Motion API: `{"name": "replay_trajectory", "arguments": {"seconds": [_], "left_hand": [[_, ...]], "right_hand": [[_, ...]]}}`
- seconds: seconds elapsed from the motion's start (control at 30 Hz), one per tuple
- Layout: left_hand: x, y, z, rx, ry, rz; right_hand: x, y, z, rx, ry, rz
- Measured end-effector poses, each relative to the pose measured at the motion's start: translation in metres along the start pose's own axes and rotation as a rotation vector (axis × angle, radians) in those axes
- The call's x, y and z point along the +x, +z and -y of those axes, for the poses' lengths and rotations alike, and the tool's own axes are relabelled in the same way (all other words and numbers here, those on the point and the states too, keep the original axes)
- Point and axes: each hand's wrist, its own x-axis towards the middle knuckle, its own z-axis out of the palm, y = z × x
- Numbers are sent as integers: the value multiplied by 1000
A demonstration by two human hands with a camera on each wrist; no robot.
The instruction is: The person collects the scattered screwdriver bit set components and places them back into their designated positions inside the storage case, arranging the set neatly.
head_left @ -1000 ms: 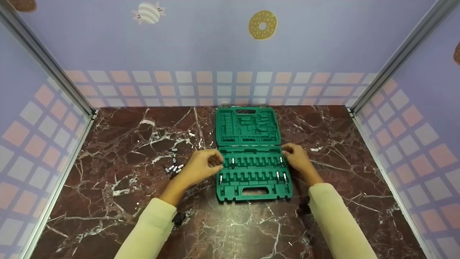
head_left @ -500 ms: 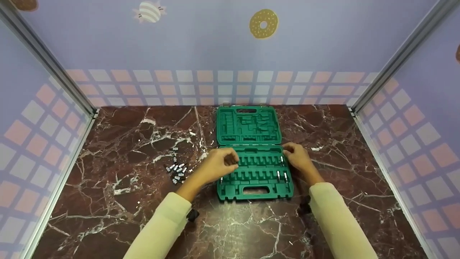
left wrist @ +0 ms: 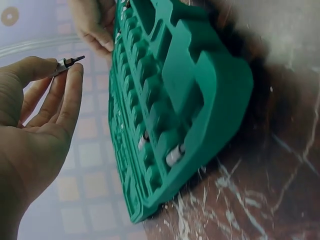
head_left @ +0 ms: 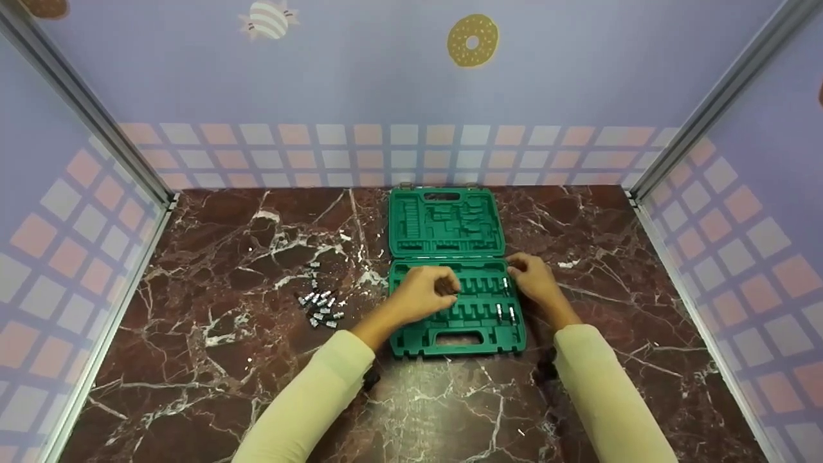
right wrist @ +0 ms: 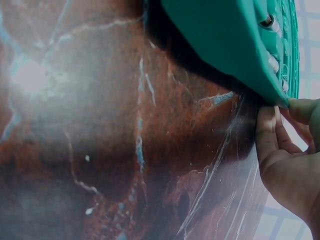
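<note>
In the left wrist view, my left hand (left wrist: pixel 42 110) pinches a bit socket (left wrist: pixel 62 66) between thumb and fingers. It has a silver base and a thin dark tip. In the head view this hand (head_left: pixel 421 296) is over the left half of an open green socket case (head_left: pixel 411 342), hiding part of its slots. My right hand (head_left: pixel 537 283) grips the case's right edge, with fingertips at the rim in the right wrist view. Several bit sockets sit in slots, among them one at the upper right (head_left: pixel 506 287) and two at the lower right (head_left: pixel 499 313).
Left of the case, several loose bit sockets (head_left: pixel 319 299) lie scattered on the dark red marbled table (head_left: pixel 212 270). The case's lid (head_left: pixel 443 222) lies folded back toward the patterned wall (head_left: pixel 360 77). Side walls border the table at left and right.
My left hand has moved right, from the case's left edge to over its slots, uncovering more of the loose bit sockets. The right hand has stayed at the case's right edge.
</note>
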Motion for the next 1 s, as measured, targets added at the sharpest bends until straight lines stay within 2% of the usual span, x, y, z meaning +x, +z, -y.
{"name": "replay_trajectory", "arguments": {"seconds": [0.13, 0.33, 0.77, 1.0], "left_hand": [[8, 8, -1, 6, -26, 29], [18, 18, 1, 8, -23, 75], [34, 39, 3, 34, -49, 73], [40, 49, 2, 60, -71, 104]], "right_hand": [[1, -1, -1, 9, 3, 7], [2, -1, -1, 15, 4, 13], [2, 1, 0, 14, 0, -5], [2, 4, 0, 23, 28, -14]]}}
